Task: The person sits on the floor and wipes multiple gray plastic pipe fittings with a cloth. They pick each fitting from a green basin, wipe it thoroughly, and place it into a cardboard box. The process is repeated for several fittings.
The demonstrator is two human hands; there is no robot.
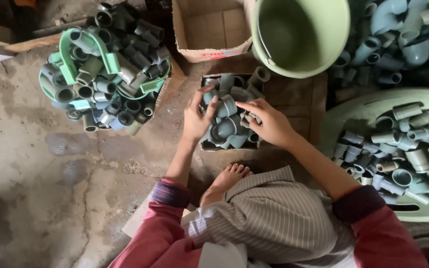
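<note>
We see both hands over one small cardboard box (205, 145) packed with grey-green pipe fittings (224, 130) (too tangled to count exactly, roughly a dozen show). The left hand (196, 119) rests on the box's left side, fingers spread and curled onto a fitting. The right hand (270, 121) reaches in from the right, fingertips pinching a fitting near the middle. We count one green basket (70, 59) heaped with fittings at left, one empty cardboard carton (209, 30) and one green bucket (299, 34) beyond, and one pale green tray (343, 124) of fittings at right. One bare foot (227, 181) sits just below the box.
</note>
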